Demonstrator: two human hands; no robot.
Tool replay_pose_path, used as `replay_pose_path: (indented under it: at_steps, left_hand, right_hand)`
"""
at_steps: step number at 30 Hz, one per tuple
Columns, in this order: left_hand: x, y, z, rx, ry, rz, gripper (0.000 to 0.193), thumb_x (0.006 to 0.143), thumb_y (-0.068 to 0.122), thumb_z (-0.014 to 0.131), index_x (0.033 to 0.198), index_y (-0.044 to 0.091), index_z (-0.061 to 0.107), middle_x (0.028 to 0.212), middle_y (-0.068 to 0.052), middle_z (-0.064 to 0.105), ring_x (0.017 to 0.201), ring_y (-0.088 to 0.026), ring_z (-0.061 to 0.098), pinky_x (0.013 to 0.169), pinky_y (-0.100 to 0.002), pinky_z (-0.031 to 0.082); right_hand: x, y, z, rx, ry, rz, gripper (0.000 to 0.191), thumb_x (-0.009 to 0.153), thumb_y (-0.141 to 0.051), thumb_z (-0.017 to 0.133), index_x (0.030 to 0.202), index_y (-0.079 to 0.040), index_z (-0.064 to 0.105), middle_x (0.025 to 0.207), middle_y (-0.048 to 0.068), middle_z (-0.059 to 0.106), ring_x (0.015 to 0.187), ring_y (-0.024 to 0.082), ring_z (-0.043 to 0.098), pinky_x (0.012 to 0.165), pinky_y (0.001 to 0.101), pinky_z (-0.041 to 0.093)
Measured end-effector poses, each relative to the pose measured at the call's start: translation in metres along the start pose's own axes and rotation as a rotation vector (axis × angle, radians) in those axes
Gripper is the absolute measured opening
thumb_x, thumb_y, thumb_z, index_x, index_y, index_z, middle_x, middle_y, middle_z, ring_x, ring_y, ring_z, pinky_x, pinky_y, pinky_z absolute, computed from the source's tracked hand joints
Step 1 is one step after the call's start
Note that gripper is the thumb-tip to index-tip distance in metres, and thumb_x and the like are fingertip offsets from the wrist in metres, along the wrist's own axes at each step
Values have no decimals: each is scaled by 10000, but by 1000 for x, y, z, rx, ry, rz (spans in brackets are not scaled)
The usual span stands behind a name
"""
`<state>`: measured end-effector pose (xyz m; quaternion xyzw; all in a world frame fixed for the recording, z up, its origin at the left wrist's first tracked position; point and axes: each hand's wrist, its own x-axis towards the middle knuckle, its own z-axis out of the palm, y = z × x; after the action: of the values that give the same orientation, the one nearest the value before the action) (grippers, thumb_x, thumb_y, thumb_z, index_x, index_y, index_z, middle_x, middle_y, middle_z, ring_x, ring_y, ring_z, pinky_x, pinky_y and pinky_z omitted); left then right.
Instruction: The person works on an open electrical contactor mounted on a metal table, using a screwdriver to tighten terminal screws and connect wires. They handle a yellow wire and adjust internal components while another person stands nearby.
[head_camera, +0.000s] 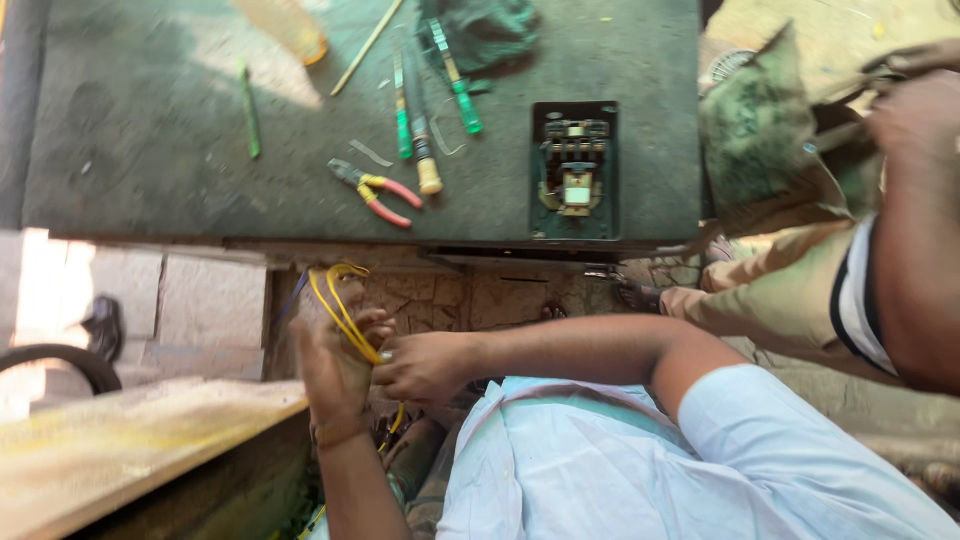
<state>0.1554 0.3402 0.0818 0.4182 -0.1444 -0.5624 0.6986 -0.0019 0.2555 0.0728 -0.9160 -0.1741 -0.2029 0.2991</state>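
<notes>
Nearest the camera: the person's pale blue shirt (640, 470), filling the lower right of the head view. Both forearms reach leftward from it, below the edge of the surface.

Left hand (335, 365): grip closed around a bundle of yellow wire (340, 310), fingers curled, palm toward the camera. The wire loops up above the hand and trails down past the wrist (a blue strand (292, 295) seems to run alongside; hard to confirm). Right hand (425, 365): fingertips pinched shut on the same yellow wire, just beside the left hand, touching it. Judgement: one hand anchors the loop while the other works a strand, which would explain why the two sit so close together.

The surface (150, 150) is dark green and worn, lit partly by sun. On it, well apart from the hands: red-handled pliers (378, 192), green-handled screwdrivers (462, 92) lying roughly parallel, a thin green rod (250, 110), a pale stick (365, 45) and a dark green cloth (480, 28). An open electrical switch box (574, 170) lies flat near the edge, its innards exposed, probably laid so for access.

Room: rough stone blocks (200, 300) under the surface, a wooden plank (120, 440) lower left. Another person's arm (915, 230) and tan trousers (780, 290) stand at the right, beside a green sack (760, 130).
</notes>
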Motion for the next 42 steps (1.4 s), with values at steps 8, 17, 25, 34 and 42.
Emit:
replay_pose_path:
  at_steps: [8, 17, 25, 34, 42]
  left_hand:
    - [-18, -9, -37, -132, 439, 282, 337, 1097, 370, 489, 833, 164, 533, 630, 37, 455, 495, -77, 381, 446, -246, 300]
    - [-69, -64, -18, 834, 403, 412, 263, 1086, 296, 498, 964, 78, 581, 767, -57, 541, 645, -144, 543, 551, -295, 466]
    - [-133, -55, -54, 701, 547, 372, 349, 1118, 390, 514, 1056, 64, 622, 914, -61, 654, 852, -142, 628, 780, -320, 534]
    - [-181, -1, -98, -78, 643, 731, 510, 1066, 452, 593, 1416, 87, 524, 1206, -89, 696, 1134, -177, 673, 993, -317, 538]
    - [-204, 48, -73, 30, 557, 632, 490, 1031, 231, 652, 1451, 36, 490, 1132, -193, 707, 989, -242, 721, 869, -357, 597]
  right_hand:
    - [-19, 15, 1, 508, -87, 302, 222, 646, -95, 707, 859, -58, 760, 933, 132, 722, 966, 307, 718, 858, 419, 597]
    - [86, 29, -4, 1127, 356, 752, 441, 1026, -151, 503, 1449, -69, 592, 1055, 102, 710, 921, 177, 673, 802, 335, 579]
    - [166, 14, 27, 1441, 442, 843, 142, 1130, -306, 488, 1229, -215, 535, 762, -10, 497, 538, 88, 380, 458, 247, 306]
    - [167, -10, 111, 1393, -429, 862, 314, 1052, -350, 512, 943, -61, 569, 614, -14, 417, 471, 110, 338, 416, 292, 248]
    - [145, -19, 124, 1643, -793, 1036, 321, 1019, -315, 490, 938, -29, 610, 493, -28, 290, 393, 105, 229, 395, 296, 176]
